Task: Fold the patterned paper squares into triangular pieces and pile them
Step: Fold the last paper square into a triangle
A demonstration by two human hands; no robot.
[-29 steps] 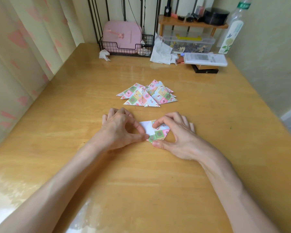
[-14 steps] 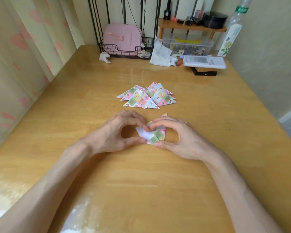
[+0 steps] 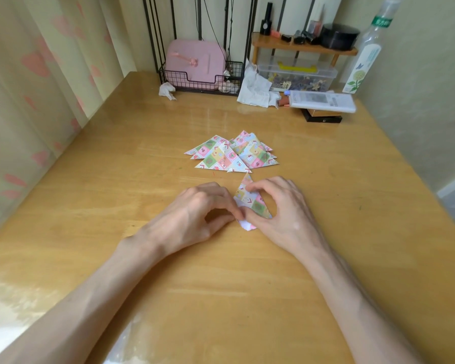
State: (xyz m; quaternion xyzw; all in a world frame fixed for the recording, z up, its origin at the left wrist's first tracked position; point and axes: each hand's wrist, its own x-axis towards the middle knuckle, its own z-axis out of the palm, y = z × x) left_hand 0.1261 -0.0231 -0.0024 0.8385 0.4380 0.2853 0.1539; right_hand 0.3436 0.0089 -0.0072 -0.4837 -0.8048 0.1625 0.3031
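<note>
- The step in hand looks like creasing one patterned paper square (image 3: 253,203) into a triangle. It lies on the worktop (image 3: 247,298) between the two hands, already doubled over, with its far tip pointing at the pile.
- The left hand (image 3: 192,214) has its fingers (image 3: 230,206) curled, pinching the near left corner of the sheet between thumb and forefinger.
- The right hand (image 3: 284,211) arches over the sheet. Its forefinger presses the upper part and its thumb meets the near edge, so it also grips the paper.
- A sliver of white underside (image 3: 246,225) shows at the near corner, which suggests the edges are not fully matched or flattened yet.
- The pile of folded triangles (image 3: 229,156) sits just beyond the hands, apart from the sheet being worked, and fans out in overlapping layers.
- Next, I judge, the corners need lining up and the fold needs a firm press along its length. The piece then goes forward onto the pile.
- No unfolded squares are in view, so I cannot tell how many remain.
</note>
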